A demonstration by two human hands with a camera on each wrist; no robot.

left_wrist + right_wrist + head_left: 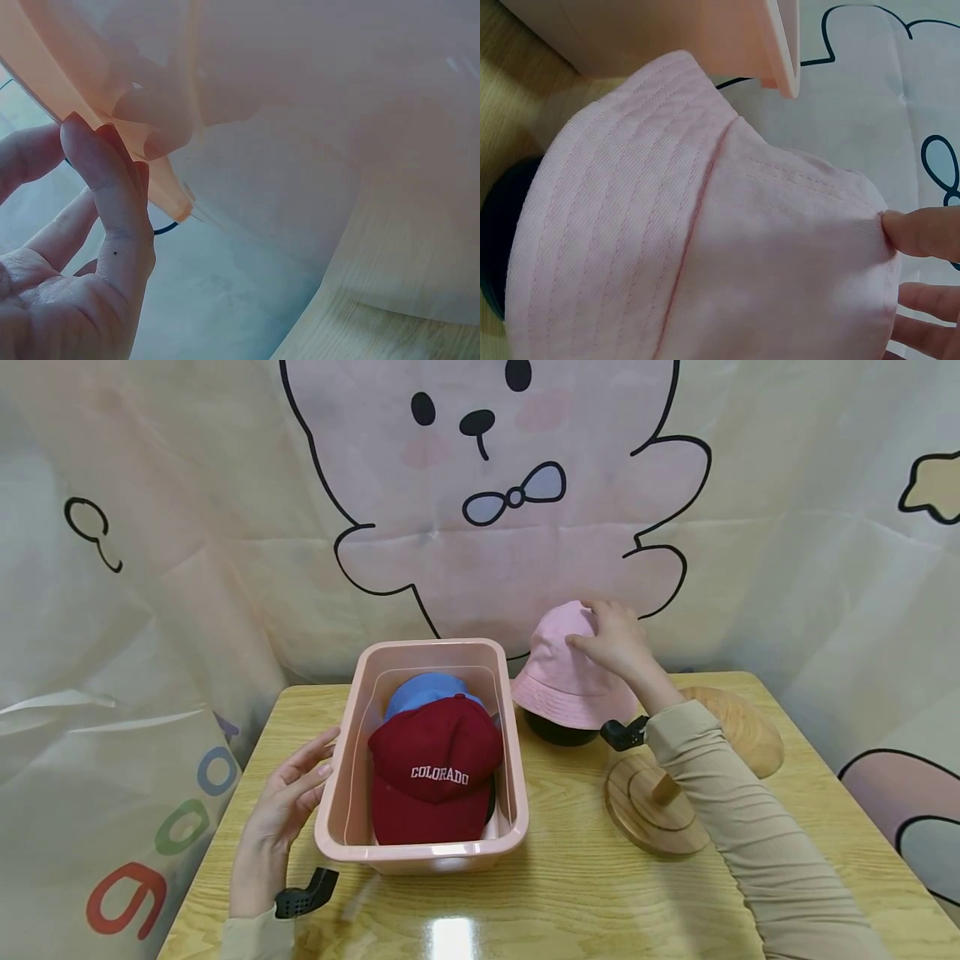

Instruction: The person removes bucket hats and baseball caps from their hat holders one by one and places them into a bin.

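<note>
My right hand (613, 639) pinches the crown of a pink bucket hat (566, 681) between thumb and fingers, beside the bin. In the right wrist view the thumb presses into the top of the hat (780, 247). Below its brim shows a dark round thing (558, 729), mostly hidden. A peach plastic bin (422, 853) holds a dark red cap (435, 743) lettered COLORADO, lying over a blue hat (423, 689). Loosely bent, the fingers of my left hand (281, 802) touch the bin's left side, by the rim.
Right of the bin lies a round wooden piece (626, 810) with a short peg. Behind my right forearm is a larger rounded wooden piece (738, 727), partly covered. The wooden table (577, 893) meets a printed cloth backdrop (787, 568) at its back edge.
</note>
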